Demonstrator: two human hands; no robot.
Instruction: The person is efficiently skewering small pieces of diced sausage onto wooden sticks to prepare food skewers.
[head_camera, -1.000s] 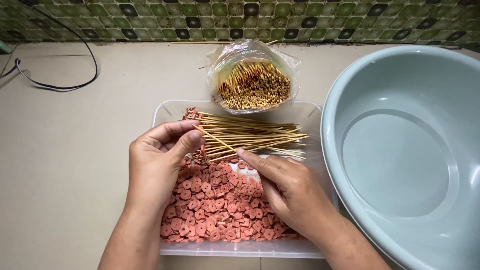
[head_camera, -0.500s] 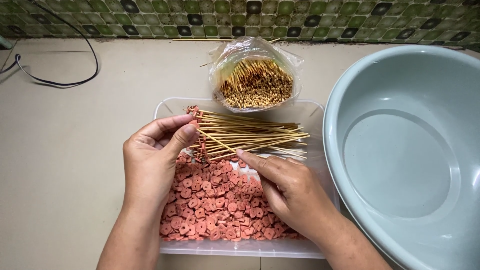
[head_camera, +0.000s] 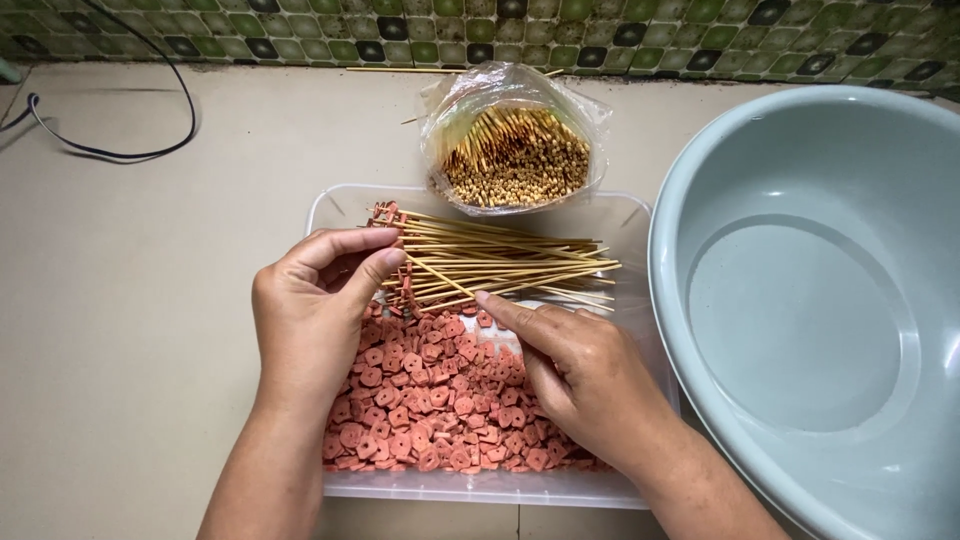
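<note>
Left hand (head_camera: 320, 310) pinches thin wooden skewer (head_camera: 440, 272); right hand (head_camera: 585, 375) loosely curled on pink discs (head_camera: 430, 400).

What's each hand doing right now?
Left hand: closed, pinching one end of the bundle of skewers.
Right hand: fingers curled on one skewer over the pink pieces; grip unclear.

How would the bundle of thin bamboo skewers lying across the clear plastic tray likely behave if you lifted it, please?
The thin bamboo skewers look stiff and light. They lie loose and fanned, so they would probably splay or slip apart unless pinched together, as the left hand does at one end. Being round, single sticks may roll.
</note>
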